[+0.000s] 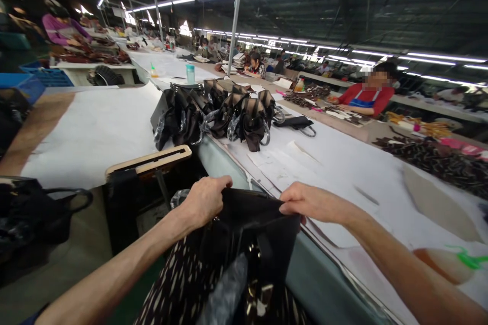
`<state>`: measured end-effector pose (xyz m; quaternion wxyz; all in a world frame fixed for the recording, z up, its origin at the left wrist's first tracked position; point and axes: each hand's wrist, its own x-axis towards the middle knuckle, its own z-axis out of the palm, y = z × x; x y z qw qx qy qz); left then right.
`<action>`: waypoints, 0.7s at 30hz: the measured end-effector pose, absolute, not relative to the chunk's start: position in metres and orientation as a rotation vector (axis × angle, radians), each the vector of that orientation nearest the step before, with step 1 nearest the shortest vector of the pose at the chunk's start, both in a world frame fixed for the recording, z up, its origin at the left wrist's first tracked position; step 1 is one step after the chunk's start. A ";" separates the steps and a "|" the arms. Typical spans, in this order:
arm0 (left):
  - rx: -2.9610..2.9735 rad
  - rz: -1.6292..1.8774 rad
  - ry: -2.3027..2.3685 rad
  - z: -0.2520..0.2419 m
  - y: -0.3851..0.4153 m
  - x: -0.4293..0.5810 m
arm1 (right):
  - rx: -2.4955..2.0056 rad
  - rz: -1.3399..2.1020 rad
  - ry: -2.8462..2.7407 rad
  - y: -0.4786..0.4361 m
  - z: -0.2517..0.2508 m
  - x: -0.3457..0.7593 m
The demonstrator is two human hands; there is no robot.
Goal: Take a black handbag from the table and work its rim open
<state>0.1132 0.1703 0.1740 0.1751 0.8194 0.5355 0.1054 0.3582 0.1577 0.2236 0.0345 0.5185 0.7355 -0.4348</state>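
Note:
A black handbag (263, 223) with gold-coloured metal fittings hangs between my hands, over my patterned clothing. My left hand (208, 200) grips its top edge on the left, fingers closed around the rim. At the right corner of that same edge, my right hand (305, 202) pinches the material. A strip of clear plastic wrap (224, 289) dangles at the front of the bag, and a wrapped handle (179, 198) shows beside my left hand. The bag's lower part runs out of the picture.
Several black bags (229, 111) stand grouped on the white-covered table (324, 177). A narrow frame with a pale rim (148, 160) rises left of my hands. More black bags (34, 213) lie at far left. A glue bottle (446, 264) lies right; a person in red (368, 96) sits across.

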 end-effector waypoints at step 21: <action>2.062 0.514 0.675 0.142 0.141 0.143 | 1.667 -0.968 2.368 0.099 0.194 0.366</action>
